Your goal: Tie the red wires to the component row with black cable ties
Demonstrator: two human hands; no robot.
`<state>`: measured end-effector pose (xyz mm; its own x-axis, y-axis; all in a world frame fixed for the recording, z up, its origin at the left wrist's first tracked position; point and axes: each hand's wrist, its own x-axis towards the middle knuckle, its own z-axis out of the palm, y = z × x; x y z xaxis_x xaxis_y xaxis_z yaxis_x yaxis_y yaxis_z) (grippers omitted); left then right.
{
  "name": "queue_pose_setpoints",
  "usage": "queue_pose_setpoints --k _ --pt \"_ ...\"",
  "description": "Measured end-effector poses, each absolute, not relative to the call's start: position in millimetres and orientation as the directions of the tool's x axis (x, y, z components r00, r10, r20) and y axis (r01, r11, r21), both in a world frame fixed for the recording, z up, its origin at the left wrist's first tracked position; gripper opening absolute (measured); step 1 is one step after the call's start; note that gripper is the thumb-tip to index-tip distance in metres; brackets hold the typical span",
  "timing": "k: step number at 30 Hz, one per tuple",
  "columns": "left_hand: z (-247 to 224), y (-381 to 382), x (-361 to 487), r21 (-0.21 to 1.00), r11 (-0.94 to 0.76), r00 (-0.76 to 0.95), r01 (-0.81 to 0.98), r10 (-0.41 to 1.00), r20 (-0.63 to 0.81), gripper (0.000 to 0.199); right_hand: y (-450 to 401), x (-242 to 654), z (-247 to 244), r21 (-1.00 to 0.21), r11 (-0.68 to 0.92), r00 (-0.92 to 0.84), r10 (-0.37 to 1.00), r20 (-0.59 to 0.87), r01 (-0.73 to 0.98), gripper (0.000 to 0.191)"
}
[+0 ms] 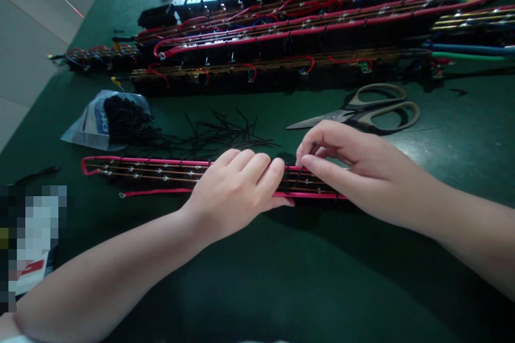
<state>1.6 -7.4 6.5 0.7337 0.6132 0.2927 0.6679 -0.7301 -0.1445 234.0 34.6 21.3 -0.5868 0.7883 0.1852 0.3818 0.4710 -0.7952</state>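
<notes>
A long socket strip with brass rails and a red wire lies across the green table. My left hand is wrapped over the middle of the strip, its fingers closed on it. Just to the right, my right hand pinches a thin black cable tie between thumb and forefinger, above the strip's rails. Black ties bind the red wire along the strip's far edge. The strip's right end is hidden behind my right hand.
Scissors lie just beyond my right hand. A plastic bag of black cable ties stands at the left, with loose ties spilling from it. More wired strips fill the table's back. A pixelated patch covers the left edge.
</notes>
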Motion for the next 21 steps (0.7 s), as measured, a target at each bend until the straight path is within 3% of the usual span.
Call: queue_pose_setpoints --k 6,15,21 --pt "3.2 -12.0 6.0 -0.104 -0.711 0.707 0.696 0.651 0.276 0.046 37.5 235.8 21.9 -0.752 0.544 -0.661 0.724 0.197 0.372 0.011" --pt "1.9 -9.0 7.5 -0.082 -0.700 0.694 0.709 0.672 0.259 0.052 38.8 236.8 19.1 -0.798 0.475 -0.623 0.765 0.165 0.371 0.008" --pt "2.7 -9.9 7.0 -0.063 -0.694 0.685 0.718 0.687 0.240 0.046 38.7 236.3 16.7 -0.849 0.389 -0.601 0.792 0.110 0.358 0.017"
